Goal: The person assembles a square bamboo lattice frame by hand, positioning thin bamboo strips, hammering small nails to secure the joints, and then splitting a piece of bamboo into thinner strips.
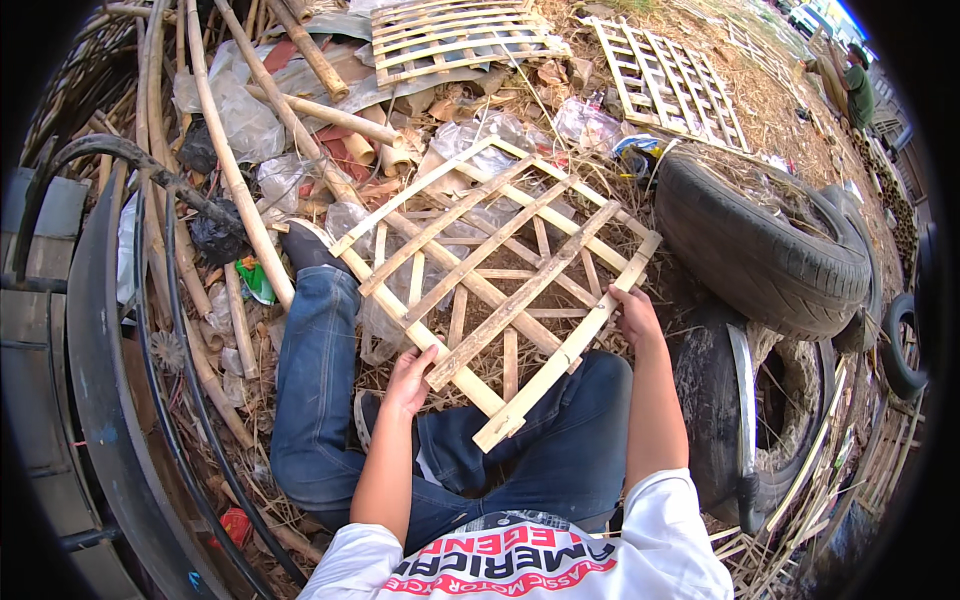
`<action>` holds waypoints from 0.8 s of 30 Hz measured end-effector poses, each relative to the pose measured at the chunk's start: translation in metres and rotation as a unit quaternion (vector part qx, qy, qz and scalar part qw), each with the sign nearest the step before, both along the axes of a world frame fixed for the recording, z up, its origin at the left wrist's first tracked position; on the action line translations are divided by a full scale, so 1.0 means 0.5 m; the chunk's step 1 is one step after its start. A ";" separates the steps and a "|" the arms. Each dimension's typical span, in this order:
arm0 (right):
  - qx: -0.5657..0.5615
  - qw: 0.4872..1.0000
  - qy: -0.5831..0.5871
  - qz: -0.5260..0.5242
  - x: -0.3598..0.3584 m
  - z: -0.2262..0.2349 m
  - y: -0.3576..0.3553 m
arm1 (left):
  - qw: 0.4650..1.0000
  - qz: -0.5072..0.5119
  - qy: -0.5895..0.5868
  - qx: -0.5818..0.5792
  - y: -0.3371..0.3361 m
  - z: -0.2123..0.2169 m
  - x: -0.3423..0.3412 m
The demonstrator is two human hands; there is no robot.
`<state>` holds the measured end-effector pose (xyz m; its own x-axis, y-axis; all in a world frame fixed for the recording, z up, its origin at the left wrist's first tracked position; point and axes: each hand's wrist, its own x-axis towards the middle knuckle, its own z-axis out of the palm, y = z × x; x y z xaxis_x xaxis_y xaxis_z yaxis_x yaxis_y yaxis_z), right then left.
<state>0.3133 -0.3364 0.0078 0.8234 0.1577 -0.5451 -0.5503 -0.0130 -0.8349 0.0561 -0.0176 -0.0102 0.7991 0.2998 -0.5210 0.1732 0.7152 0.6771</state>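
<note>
Bamboo lattice panel (500,290) rests over the lap, left hand (408,382) and right hand (634,314) each with its grip clamped on its frame.

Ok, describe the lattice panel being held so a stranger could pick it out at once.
Start at the big black tyre on the right; just left of it, over the seated person's jeans, lies a bamboo lattice panel. Unlike the two panels lying farther back, the left hand and right hand grip it.

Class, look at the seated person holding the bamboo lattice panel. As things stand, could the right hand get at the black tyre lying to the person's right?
Probably yes. The right hand grips the edge of the bamboo lattice panel on the side facing the black tyre, and nothing stands between them. The hand would have to let go of the panel first.
</note>
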 end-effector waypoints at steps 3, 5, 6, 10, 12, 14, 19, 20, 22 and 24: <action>0.069 0.997 -0.029 -0.001 0.008 0.019 -0.004 | 0.999 0.020 -0.042 -0.002 -0.010 0.007 -0.004; 0.106 0.993 -0.048 0.014 0.016 0.059 0.008 | 0.998 0.035 -0.054 -0.009 -0.010 0.015 -0.010; 0.113 0.991 -0.067 0.024 0.023 0.067 0.010 | 0.997 0.041 -0.058 -0.018 -0.009 0.018 -0.008; 0.134 0.985 -0.102 0.046 0.075 0.096 0.037 | 0.995 0.057 -0.076 -0.030 -0.022 0.004 0.017; 0.121 0.987 -0.097 0.052 0.117 0.073 0.034 | 0.995 0.059 -0.080 -0.023 -0.041 -0.005 0.042; 0.111 0.990 -0.070 0.052 0.152 0.037 0.019 | 0.994 0.075 -0.068 -0.033 -0.055 -0.024 0.070; 0.051 0.997 -0.017 0.055 0.156 -0.028 0.005 | 0.995 0.084 -0.028 -0.040 -0.060 -0.054 0.089; 0.078 0.995 -0.019 0.063 0.151 -0.043 -0.001 | 0.995 0.091 -0.020 -0.047 -0.065 -0.055 0.086; 0.078 0.994 -0.023 0.067 0.145 -0.052 -0.007 | 0.992 0.104 -0.013 -0.064 -0.069 -0.059 0.080; 0.080 0.993 -0.033 0.079 0.136 -0.057 -0.013 | 0.994 0.105 -0.006 -0.035 -0.070 -0.061 0.076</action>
<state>0.3814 -0.3431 -0.0205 0.8144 0.3673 -0.4493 -0.4966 0.0403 -0.8671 0.0941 -0.0525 -0.0408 0.7292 0.4236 -0.5375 0.0078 0.7802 0.6255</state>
